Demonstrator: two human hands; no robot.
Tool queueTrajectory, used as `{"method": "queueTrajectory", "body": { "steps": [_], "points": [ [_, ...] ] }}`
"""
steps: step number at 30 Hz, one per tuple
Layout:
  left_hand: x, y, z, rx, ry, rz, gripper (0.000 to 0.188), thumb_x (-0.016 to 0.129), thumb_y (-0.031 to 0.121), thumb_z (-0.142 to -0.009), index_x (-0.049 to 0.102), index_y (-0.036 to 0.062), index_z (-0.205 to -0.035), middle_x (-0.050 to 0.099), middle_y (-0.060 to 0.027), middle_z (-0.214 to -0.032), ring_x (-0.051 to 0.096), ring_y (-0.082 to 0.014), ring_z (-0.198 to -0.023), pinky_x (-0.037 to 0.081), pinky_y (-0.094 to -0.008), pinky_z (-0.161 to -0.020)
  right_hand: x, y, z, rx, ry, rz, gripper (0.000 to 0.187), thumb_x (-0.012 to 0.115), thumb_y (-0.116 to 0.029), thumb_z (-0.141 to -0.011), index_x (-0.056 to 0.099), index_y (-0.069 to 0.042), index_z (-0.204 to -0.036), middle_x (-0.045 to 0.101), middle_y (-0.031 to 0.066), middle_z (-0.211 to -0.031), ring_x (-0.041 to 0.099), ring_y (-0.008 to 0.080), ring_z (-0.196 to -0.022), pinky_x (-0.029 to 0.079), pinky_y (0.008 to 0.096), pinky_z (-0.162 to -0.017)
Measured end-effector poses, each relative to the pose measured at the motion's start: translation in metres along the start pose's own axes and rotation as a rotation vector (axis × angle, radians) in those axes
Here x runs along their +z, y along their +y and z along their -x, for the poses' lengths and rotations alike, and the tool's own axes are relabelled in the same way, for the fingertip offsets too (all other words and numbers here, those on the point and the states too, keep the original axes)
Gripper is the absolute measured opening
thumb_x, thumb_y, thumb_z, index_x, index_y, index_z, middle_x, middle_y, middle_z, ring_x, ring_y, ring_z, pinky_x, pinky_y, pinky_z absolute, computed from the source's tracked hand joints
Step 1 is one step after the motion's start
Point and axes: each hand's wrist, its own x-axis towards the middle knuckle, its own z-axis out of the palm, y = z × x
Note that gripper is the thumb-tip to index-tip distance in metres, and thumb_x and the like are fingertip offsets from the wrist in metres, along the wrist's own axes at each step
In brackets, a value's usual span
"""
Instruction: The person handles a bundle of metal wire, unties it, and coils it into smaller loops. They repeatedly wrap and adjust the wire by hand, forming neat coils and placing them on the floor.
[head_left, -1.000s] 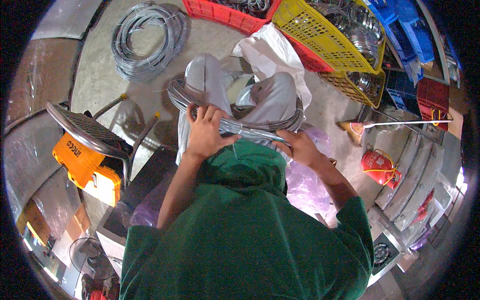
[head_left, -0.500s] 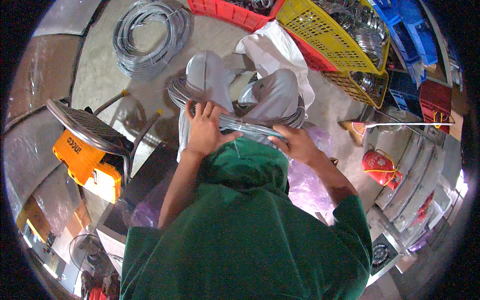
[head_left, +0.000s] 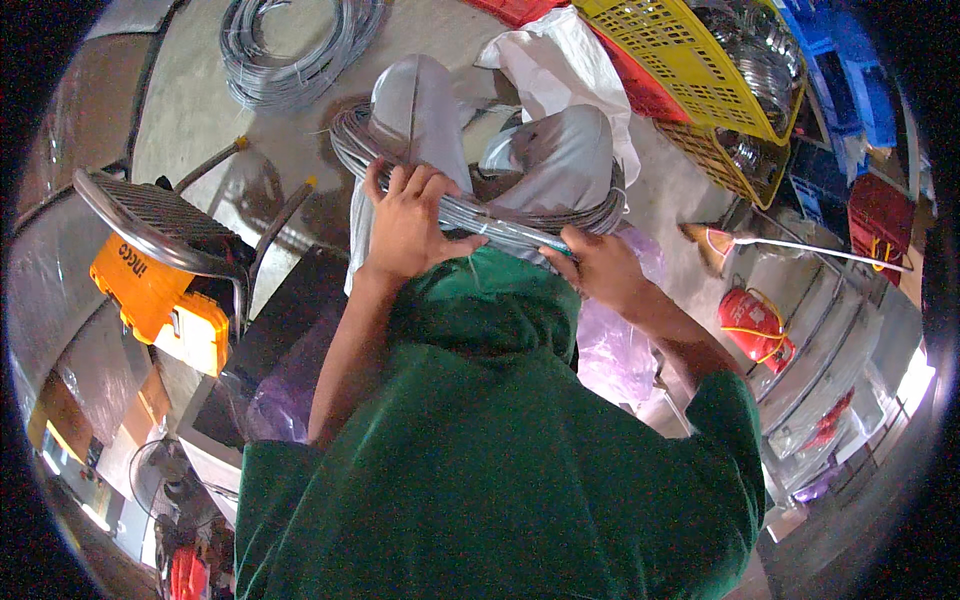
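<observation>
A coil of grey metal wire (head_left: 510, 222) lies across my lap and loops around my knees in pale grey trousers. My left hand (head_left: 408, 222) is closed over the near side of the coil, fingers curled on top and thumb stretched along the wires. To its right, my right hand (head_left: 608, 268) pinches the same bundle between thumb and fingers. A bit of teal shows by the right fingertips, too small to make out. The far part of the loop is hidden behind my knees.
Another wire coil (head_left: 290, 60) lies on the floor at the far left. A metal-framed stool (head_left: 165, 225) and an orange case (head_left: 150, 290) stand left. Far right are a yellow crate (head_left: 670, 60), a white sack (head_left: 570, 60), a broom (head_left: 715, 247) and a red cylinder (head_left: 752, 325).
The view has shifted, so the floor coil, crates and knees sit higher in the picture. Both hands keep their hold on the wire, with only slight movement of the right fingers.
</observation>
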Motion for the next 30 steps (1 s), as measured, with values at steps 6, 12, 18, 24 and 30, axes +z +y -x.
{"method": "queueTrajectory", "body": {
  "steps": [6,12,18,24,30],
  "points": [
    [0.000,0.001,-0.001,-0.058,-0.138,0.001,0.071,0.080,0.065,-0.053,0.066,0.0147,-0.102,0.061,-0.0061,-0.112,0.052,-0.0307,-0.119,0.015,-0.0611,-0.115,-0.008,-0.003,0.004,0.075,-0.150,0.092,0.039,0.060,-0.047,-0.095,0.056,-0.008,-0.093,0.064,0.0168,-0.067,0.067,0.0377,-0.059,0.055,0.0500,-0.053],
    [0.001,0.006,-0.003,0.003,-0.032,-0.003,0.060,0.082,0.055,-0.053,0.067,0.0151,-0.095,0.060,-0.0033,-0.102,0.054,-0.0276,-0.109,0.018,-0.0620,-0.113,-0.009,0.000,0.011,-0.001,-0.069,0.067,0.041,0.058,-0.048,-0.096,0.058,-0.008,-0.104,0.065,0.0165,-0.065,0.067,0.0357,-0.057,0.056,0.0486,-0.052],
    [0.002,0.009,-0.002,-0.013,-0.079,-0.011,0.060,0.083,0.054,-0.053,0.067,0.0148,-0.096,0.059,-0.0035,-0.103,0.053,-0.0273,-0.111,0.019,-0.0624,-0.113,-0.014,-0.001,0.017,0.024,-0.103,0.155,0.044,0.057,-0.050,-0.096,0.059,-0.008,-0.106,0.064,0.0166,-0.062,0.067,0.0355,-0.055,0.055,0.0486,-0.049],
    [0.002,0.010,0.001,0.014,-0.039,0.014,0.060,0.083,0.053,-0.054,0.066,0.0140,-0.097,0.059,-0.0046,-0.103,0.052,-0.0279,-0.114,0.019,-0.0630,-0.112,-0.015,-0.001,0.021,0.056,-0.153,0.192,0.044,0.056,-0.052,-0.096,0.059,-0.009,-0.105,0.064,0.0161,-0.060,0.067,0.0351,-0.055,0.055,0.0493,-0.049],
    [0.000,0.010,0.002,0.012,-0.066,0.001,0.059,0.083,0.051,-0.055,0.066,0.0142,-0.098,0.059,-0.0049,-0.105,0.052,-0.0291,-0.114,0.020,-0.0629,-0.112,-0.018,0.006,0.034,-0.003,-0.053,0.167,0.037,0.065,-0.044,-0.094,0.057,-0.007,-0.090,0.062,0.0169,-0.062,0.066,0.0359,-0.057,0.051,0.0464,-0.050]
  ]
}}
